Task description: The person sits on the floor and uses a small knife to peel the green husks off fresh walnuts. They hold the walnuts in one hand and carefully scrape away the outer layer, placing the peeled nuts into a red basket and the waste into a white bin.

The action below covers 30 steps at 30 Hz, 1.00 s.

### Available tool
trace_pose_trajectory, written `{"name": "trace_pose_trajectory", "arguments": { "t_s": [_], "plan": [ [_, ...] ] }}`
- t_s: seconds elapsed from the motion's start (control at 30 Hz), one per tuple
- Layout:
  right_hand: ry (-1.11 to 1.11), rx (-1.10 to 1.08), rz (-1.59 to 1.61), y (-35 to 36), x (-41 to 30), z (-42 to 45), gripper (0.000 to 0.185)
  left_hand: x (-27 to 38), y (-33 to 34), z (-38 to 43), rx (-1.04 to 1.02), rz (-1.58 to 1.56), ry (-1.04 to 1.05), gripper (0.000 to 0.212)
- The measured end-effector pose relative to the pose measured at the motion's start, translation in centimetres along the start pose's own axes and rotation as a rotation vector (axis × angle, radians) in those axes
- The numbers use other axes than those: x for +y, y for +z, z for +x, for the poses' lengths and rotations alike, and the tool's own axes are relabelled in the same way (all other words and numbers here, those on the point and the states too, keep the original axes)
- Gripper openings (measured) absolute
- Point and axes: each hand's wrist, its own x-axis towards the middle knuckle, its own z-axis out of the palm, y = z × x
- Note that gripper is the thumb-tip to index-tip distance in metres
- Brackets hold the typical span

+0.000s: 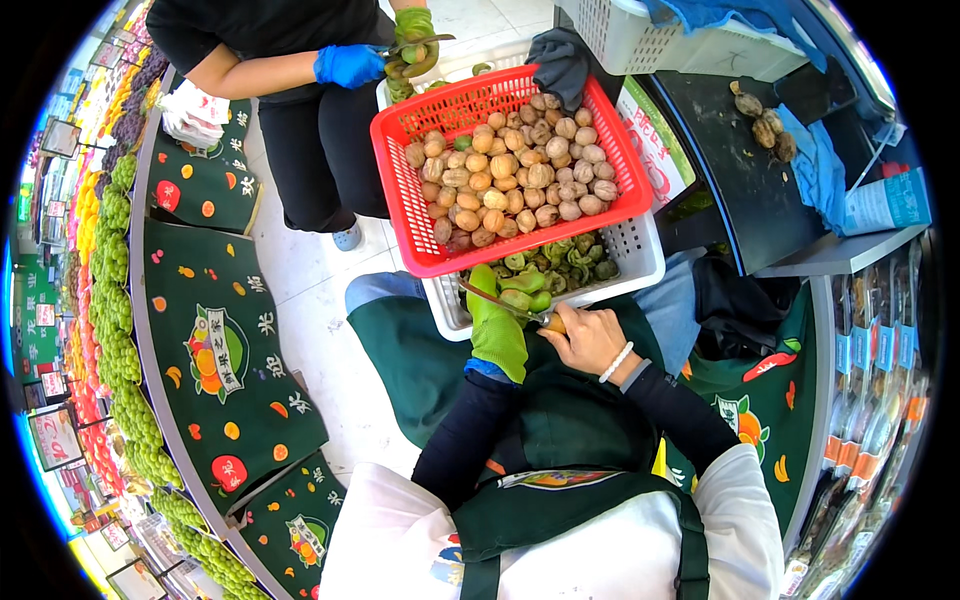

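Note:
My left hand [496, 330], in a light green knit glove, grips a green-husked walnut [515, 299], partly hidden by the gloved fingers. My bare right hand [589, 339] is closed around the wooden handle of a knife [553, 323]. Its curved blade lies across the gloved hand, beside the walnut. Both hands are over my lap, at the near rim of a white plastic crate [637, 262] that holds green and dark husk pieces [559, 268]. Resting on that crate is a red plastic basket [517, 259] filled with shelled-looking brown walnuts [495, 199] and one greenish one.
Opposite me sits a person whose gloved hands [409, 56] hold a knife and a green nut. A dark cloth [561, 64] hangs over the basket's far rim. Right of it, a black surface [712, 150] bears several dark nuts [769, 127] and a blue cloth [806, 165]. Grapes [116, 300] line the left shelf.

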Motion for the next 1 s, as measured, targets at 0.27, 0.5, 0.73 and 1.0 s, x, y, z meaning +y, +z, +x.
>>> {"name": "trace_pose_trajectory", "arguments": {
  "t_s": [0.27, 0.5, 0.73, 1.0],
  "plan": [
    [0.014, -0.022, -0.013, -2.0, 1.1, -0.2, 0.037, -0.3, -0.2, 0.9, -0.023, 0.263, 0.152, 0.049],
    [0.138, 0.028, 0.036, -2.9, 2.0, -0.5, 0.033, 1.5, 1.3, -0.7, 0.085, 0.262, -0.021, 0.051],
    [0.226, 0.075, 0.26, 0.4, -2.5, -1.4, 0.034, 0.9, 1.9, -0.6, -0.021, -0.19, -0.192, 0.066],
    [0.263, 0.078, 0.415, -1.2, -1.3, -0.6, 0.037, 0.6, 2.3, -1.1, -0.199, -0.064, -0.06, 0.06]
  ]
}}
